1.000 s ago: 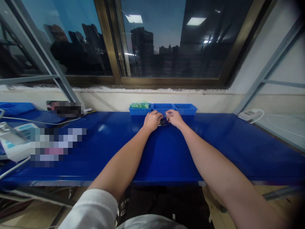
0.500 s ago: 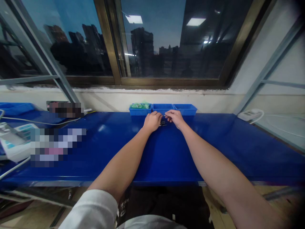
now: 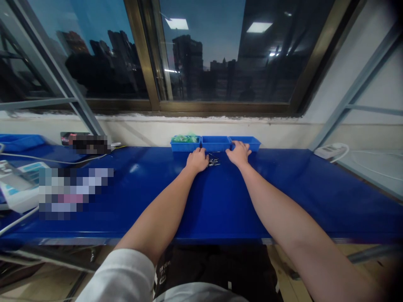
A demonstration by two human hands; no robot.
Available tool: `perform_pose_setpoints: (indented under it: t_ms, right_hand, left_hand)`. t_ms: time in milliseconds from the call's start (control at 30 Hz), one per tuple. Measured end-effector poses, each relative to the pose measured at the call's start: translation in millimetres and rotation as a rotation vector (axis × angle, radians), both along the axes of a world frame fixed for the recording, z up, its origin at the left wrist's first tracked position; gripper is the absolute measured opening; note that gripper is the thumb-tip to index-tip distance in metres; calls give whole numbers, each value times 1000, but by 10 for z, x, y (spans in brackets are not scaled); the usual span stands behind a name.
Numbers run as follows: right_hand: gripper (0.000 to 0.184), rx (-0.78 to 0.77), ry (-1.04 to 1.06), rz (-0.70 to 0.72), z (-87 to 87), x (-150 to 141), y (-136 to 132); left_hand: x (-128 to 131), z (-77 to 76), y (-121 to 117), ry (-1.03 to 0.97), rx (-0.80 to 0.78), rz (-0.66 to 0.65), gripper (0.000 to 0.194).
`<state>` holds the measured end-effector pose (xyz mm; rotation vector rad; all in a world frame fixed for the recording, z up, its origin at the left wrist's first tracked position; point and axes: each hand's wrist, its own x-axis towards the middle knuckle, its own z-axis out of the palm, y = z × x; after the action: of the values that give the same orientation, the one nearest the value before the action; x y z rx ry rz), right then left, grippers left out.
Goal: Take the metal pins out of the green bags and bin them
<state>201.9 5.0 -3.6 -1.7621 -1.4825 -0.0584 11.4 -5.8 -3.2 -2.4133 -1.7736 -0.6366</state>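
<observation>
My left hand (image 3: 197,160) rests on the blue table just in front of the bins, fingers loosely apart, with no held thing showing. Beside its fingertips lies a small pile of thin metal pieces (image 3: 214,162), too small to name exactly. One more thin piece lies just behind the pile. My right hand (image 3: 238,154) is to the right of the pile, fingers spread and holding nothing visible. Its fingertips reach the front of the right blue bin (image 3: 253,147). The middle blue bin (image 3: 215,144) stands behind the pile.
Green plastic packets (image 3: 185,139) fill the left blue bin (image 3: 185,147). A white device with a cable (image 3: 330,150) sits at the right edge. On the left are a white scale-like machine (image 3: 23,188), cables and a blue tray (image 3: 20,143). Metal frame posts flank the table (image 3: 220,209).
My hands have come apart. The right hand has opened and moved slightly right toward the right bin; the left has shifted slightly left. The thin piece between them now lies on the table.
</observation>
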Motion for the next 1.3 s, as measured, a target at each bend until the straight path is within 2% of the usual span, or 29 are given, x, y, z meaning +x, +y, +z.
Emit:
perform_pose_setpoints:
  t_ms: [100, 267, 467, 533, 633, 733, 900, 1067, 1167, 1300]
  right_hand:
    - [50, -74, -12, -26, -9, 19, 25]
    - [62, -149, -19, 7, -46, 39, 87]
    - [77, -189, 14, 67, -73, 48, 101]
    - [71, -127, 4, 72, -67, 28, 84]
    - [49, -22, -32, 79, -51, -49, 50]
    - [28, -49, -118, 175, -42, -172, 16]
    - [34, -258, -258, 367, -63, -334, -20]
    - [21, -275, -168, 560, -72, -329, -8]
    - [16, -276, -109, 569, -68, -304, 4]
    - [13, -256, -137, 556, -69, -285, 7]
  left_hand:
    - [-4, -13, 14, 15, -44, -12, 35]
    - [-6, -37, 30, 30, -77, -33, 38]
    - [-23, -48, 33, 6, -96, -45, 58]
    - [-31, -45, 24, -2, -126, -84, 67]
    - [-33, -45, 4, 38, -184, -179, 77]
    - [-17, -54, -7, 105, -226, -202, 83]
    - [9, -62, 7, 167, -304, -206, 83]
    - [28, -48, 13, 161, -314, -270, 75]
    - [43, -39, 3, 136, -306, -293, 73]
    - [52, -35, -6, 120, -290, -320, 68]
